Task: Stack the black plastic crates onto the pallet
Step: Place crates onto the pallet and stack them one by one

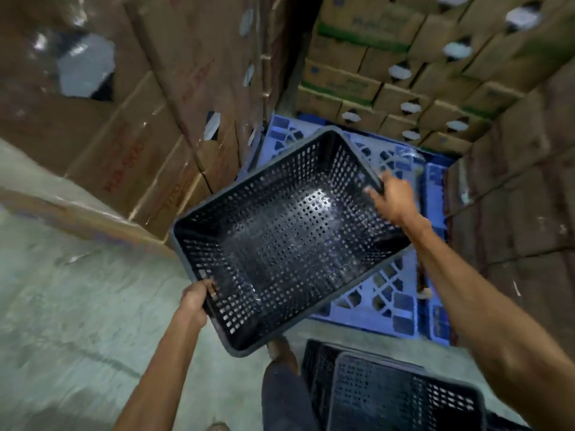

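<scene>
I hold an empty black perforated plastic crate (286, 237) in the air, tilted, partly over the blue plastic pallet (401, 293). My left hand (196, 298) grips its near left rim. My right hand (393, 197) grips the far right rim. The crate hides the middle of the pallet. More black crates (389, 390) stand nested on the floor at the bottom right, beside my leg.
Tall stacks of wrapped brown cartons (161, 113) rise on the left. Green-banded cartons (389, 88) stand behind the pallet, and brown cartons (522, 194) wall the right side. Grey concrete floor (77, 306) stretches at the lower left.
</scene>
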